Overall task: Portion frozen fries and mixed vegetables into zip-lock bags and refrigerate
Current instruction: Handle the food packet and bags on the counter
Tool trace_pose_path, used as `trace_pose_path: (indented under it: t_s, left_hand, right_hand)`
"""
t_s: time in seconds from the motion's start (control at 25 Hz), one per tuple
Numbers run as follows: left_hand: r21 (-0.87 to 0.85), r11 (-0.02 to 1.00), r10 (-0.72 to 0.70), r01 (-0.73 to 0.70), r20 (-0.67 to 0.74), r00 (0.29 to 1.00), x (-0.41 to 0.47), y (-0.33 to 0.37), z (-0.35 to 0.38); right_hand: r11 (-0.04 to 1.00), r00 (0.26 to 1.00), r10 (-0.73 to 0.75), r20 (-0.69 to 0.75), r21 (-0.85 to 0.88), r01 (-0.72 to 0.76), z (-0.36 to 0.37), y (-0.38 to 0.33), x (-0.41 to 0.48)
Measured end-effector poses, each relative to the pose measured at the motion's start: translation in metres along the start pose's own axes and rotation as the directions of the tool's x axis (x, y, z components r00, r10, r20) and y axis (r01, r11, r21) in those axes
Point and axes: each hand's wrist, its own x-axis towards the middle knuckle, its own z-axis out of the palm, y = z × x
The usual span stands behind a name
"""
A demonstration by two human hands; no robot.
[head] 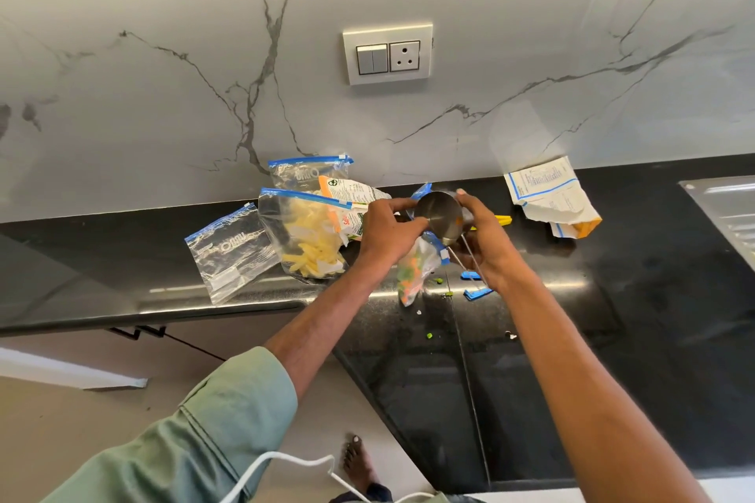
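Sleeve (184,441): ours, green, lowest in view.
Left hand (388,231): we pinch the veg bag (414,274) at its mouth, fingers curled.
Right hand (488,245): our fingers wrap the cup (439,214), tipped at that bag's mouth.
Veg bag: between our hands, over the counter (613,298).
Fries bag (310,245): lying on the counter, left of our hands.

Zip-lock bag of mixed vegetables (416,272) dangling part-filled; fries bag (306,241) slumped, empty bag (233,253) flat just left.
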Motion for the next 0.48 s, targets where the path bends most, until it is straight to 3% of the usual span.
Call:
trace_pose_path:
  t_s: [0.08, 0.2, 0.4, 0.48]
  left_hand:
    - [0.0, 1.0, 0.0, 0.0, -0.004, 1.0, -0.001, -0.003, -0.001]
    - [0.026, 1.0, -0.001, 0.001, -0.01, 1.0, -0.001, -0.013, -0.008]
    - [0.02, 1.0, -0.018, 0.019, -0.031, 0.999, -0.004, -0.026, -0.028]
    - [0.003, 1.0, -0.019, 0.019, -0.056, 0.998, -0.006, -0.032, -0.039]
  right_hand:
    - [0.986, 0.993, 0.065, 0.098, 0.149, -0.08, -0.005, 0.011, 0.002]
    - [0.955, 0.98, 0.041, 0.193, 0.28, -0.095, -0.007, 0.028, 0.007]
    - [0.937, 0.992, 0.075, 0.106, 0.334, -0.106, -0.016, 0.05, 0.027]
    - [0.959, 0.992, 0.117, 0.05, 0.256, -0.126, -0.024, 0.061, 0.036]
